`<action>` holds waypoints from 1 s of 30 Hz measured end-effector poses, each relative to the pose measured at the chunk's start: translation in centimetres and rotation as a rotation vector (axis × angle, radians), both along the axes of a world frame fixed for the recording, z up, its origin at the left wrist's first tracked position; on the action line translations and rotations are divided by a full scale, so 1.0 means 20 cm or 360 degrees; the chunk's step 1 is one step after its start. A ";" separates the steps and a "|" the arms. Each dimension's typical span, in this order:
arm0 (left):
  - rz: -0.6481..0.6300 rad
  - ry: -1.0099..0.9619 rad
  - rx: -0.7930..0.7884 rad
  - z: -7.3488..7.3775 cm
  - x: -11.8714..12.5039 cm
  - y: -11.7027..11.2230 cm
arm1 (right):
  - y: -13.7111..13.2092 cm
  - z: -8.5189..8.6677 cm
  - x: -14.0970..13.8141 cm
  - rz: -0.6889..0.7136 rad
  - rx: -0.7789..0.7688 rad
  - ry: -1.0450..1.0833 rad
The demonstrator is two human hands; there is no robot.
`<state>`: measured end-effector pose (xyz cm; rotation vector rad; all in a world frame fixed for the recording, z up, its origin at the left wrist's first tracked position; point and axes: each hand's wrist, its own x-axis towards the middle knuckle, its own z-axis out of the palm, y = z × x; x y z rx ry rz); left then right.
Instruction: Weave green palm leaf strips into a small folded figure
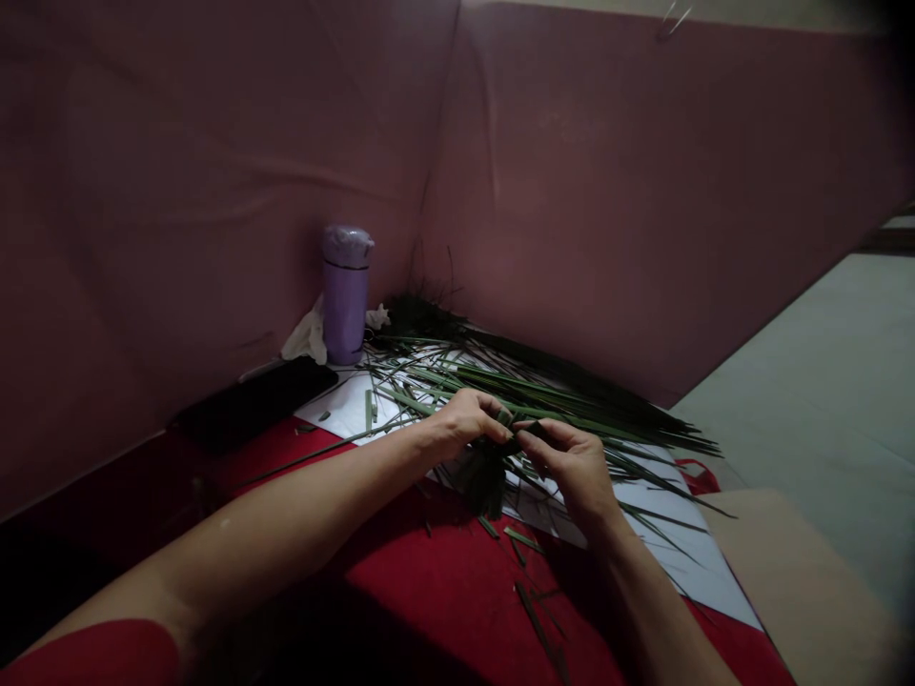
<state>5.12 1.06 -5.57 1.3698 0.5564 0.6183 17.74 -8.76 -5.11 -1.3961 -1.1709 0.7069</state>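
In the middle of the view my left hand (468, 424) pinches a bundle of folded green leaf strips (487, 481), its thumb and fingers closed near the top. My right hand (568, 457) is closed on a strip at the right side of the same bundle, with the fingertips of both hands nearly touching. The lower part of the bundle hangs below my left hand. Behind and beneath the hands, a pile of long narrow green leaves (572, 391) lies across a white sheet (679, 534). My fingers partly hide how the strips are folded.
A purple bottle (345, 310) stands at the back, beside a crumpled white tissue (307, 333). Left of it lies a dark flat object (257, 405). Cut leaf scraps (524, 539) lie on the red cloth (429, 591). Pink panels (607, 191) enclose the table's back and left.
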 end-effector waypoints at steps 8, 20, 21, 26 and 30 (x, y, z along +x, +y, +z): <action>-0.0007 -0.0020 -0.0079 0.01 0.00 -0.01 | 0.01 -0.01 0.01 0.0013 0.0005 -0.0061; -0.0031 -0.0059 -0.0070 -0.01 0.00 0.00 | 0.00 0.00 0.00 0.0044 0.0028 0.0028; -0.0025 -0.0066 -0.0082 -0.01 0.00 0.00 | 0.00 0.00 0.00 0.0037 0.0033 -0.0001; -0.0018 -0.0080 -0.0120 0.00 0.00 -0.02 | 0.00 -0.01 0.01 0.0024 0.0089 -0.0173; -0.0047 -0.0108 -0.0120 0.01 0.00 -0.02 | -0.01 -0.02 0.02 -0.0006 0.0114 -0.0281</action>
